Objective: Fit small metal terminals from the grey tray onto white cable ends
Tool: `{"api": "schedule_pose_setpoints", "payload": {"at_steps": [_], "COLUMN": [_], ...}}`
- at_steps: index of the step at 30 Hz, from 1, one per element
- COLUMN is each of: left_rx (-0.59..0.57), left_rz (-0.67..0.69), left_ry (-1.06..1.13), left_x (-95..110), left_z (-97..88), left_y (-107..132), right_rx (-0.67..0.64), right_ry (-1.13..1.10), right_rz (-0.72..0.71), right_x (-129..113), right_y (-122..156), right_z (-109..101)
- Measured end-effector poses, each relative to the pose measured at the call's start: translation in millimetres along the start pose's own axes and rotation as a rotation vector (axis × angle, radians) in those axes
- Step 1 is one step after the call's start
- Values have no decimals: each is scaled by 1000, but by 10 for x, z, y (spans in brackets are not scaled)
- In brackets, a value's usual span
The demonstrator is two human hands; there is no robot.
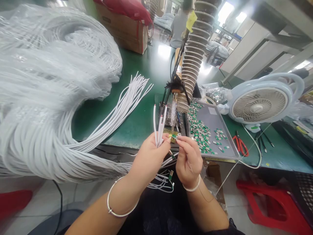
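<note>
A green-topped workbench (132,127) crowded with cable and small parts

A huge coil of white sheathed cable (49,98) spills across the left of the green surface, its loose cut ends (129,104) fanning toward the middle. Farther back sits a brown cardboard box (122,32) draped with red cloth. Right of centre lies a shallow grey metal tray (215,124) scattered with small green-and-silver pieces (199,130), a clear plastic bag (216,94) behind it. Beyond the tray stand a pale blue-and-white plastic fan (259,104), with red-handled cutters (240,145) and thin black-handled tools (264,138) lying near its base.
</note>
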State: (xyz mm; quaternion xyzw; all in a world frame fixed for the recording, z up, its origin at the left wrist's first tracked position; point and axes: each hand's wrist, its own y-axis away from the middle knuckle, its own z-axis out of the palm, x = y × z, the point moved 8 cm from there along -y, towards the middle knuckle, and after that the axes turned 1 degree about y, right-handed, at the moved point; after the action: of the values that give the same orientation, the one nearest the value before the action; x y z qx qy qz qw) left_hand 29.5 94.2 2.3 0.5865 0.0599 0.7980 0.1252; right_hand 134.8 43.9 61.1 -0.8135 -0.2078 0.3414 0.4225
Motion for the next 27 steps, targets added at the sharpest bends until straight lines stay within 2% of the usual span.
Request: {"api": "schedule_pose_setpoints", "payload": {"at_steps": [27], "left_rx": [-2], "left_rz": [71], "left_ry": [32], "left_x": [142], "left_z": [10], "left_y": [17], "right_rx": [17], "right_ry": [6], "right_rz": [-35], "right_x": [-67], "right_y": [-102], "right_z": [3]}}
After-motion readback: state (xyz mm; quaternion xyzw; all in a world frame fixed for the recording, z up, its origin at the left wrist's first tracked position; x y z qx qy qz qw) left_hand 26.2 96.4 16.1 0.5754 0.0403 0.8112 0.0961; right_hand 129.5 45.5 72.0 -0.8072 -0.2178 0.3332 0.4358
